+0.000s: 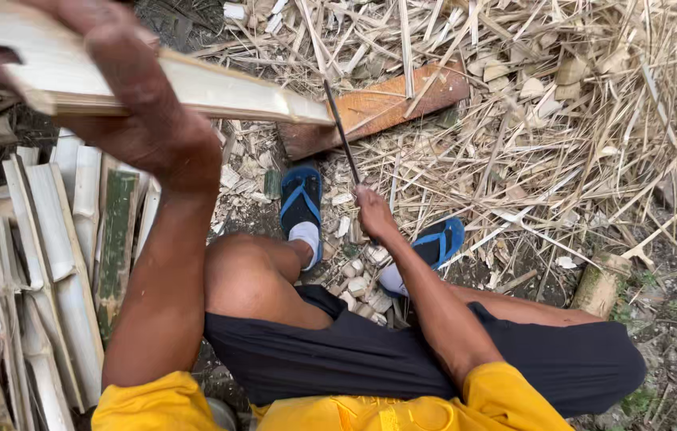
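Bare ground under me is thick with bamboo shavings (562, 120) and offcuts. My left hand (135, 96) is wrapped tight around a split bamboo slat (219, 88), raised at chest height; my right hand (372, 209) is closed on the handle of a long knife (342, 134), blade pointing away. My sandalled feet (301, 209) sit right below that blade. A slip could send it into my toes or left forearm. Split slats (59, 263) lie stacked at my left.
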